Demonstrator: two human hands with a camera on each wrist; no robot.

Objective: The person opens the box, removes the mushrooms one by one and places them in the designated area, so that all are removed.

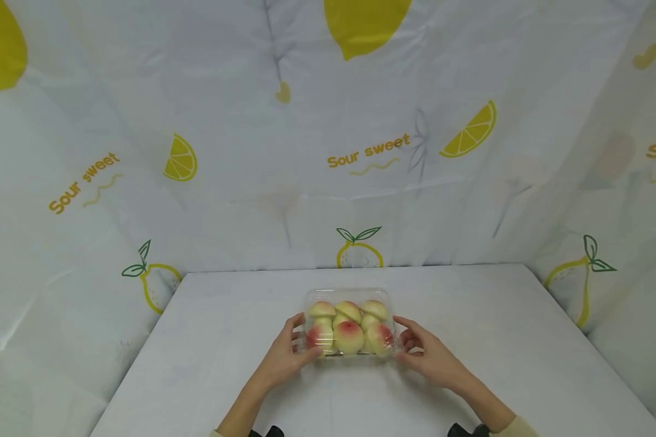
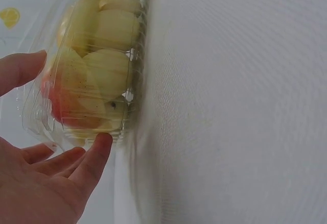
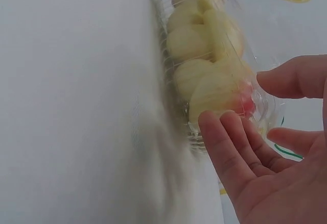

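clear box btwn both hands

Both forearms reach forward, the left hand and right hand facing each other, palms inward, fingers loosely extended, thumbs raised.

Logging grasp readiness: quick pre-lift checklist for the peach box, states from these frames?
1. Left hand on box's left end: ok, fingertips touch the clear box.
2. Right hand on right end: ok, fingers at the wall.
3. Lid closed: cannot tell.
4. Peaches inside: ok.
5. Box flat on the table: ok.
6. Firm grip: cannot tell.
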